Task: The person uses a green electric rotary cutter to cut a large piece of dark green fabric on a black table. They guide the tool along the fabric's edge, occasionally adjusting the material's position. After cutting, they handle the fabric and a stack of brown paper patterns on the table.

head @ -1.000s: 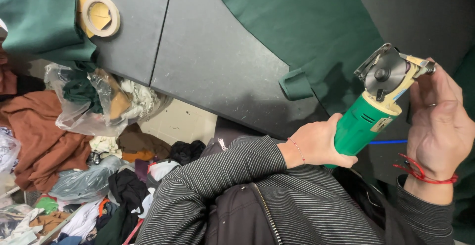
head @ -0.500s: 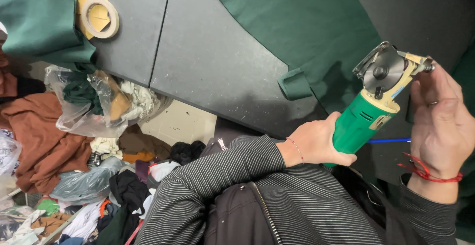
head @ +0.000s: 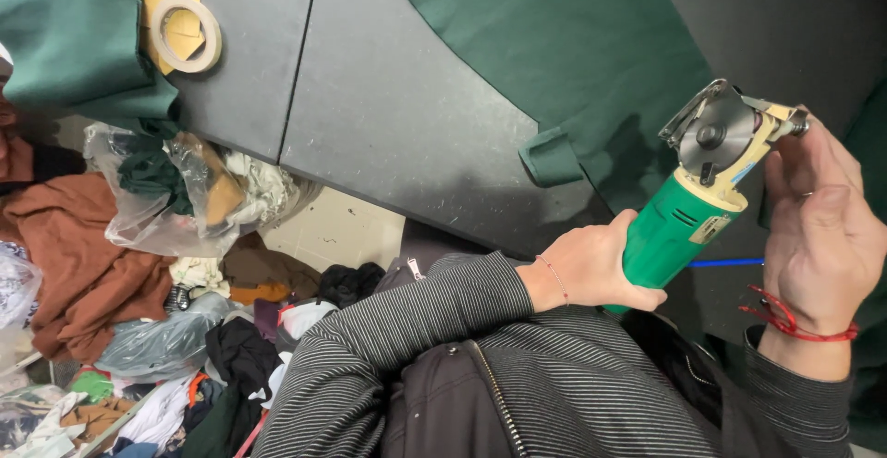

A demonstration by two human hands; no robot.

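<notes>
Almost nothing moved since earlier frames: cutter point(head: 688, 213) same tilt, both hands same places. Left hand point(head: 591, 268) wrapped tight round green body, near striped sleeve point(head: 407, 347). Right hand point(head: 822, 236) fingers loosely curled, fingertips touching metal knob beside round blade point(head: 711, 136). Cutter held in air over dark table point(head: 397, 116), green cloth point(head: 564, 42) beneath. Tape roll point(head: 188, 32) far left.

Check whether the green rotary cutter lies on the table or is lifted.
Lifted: left hand grips the green rotary cutter; right hand touches its head.
</notes>
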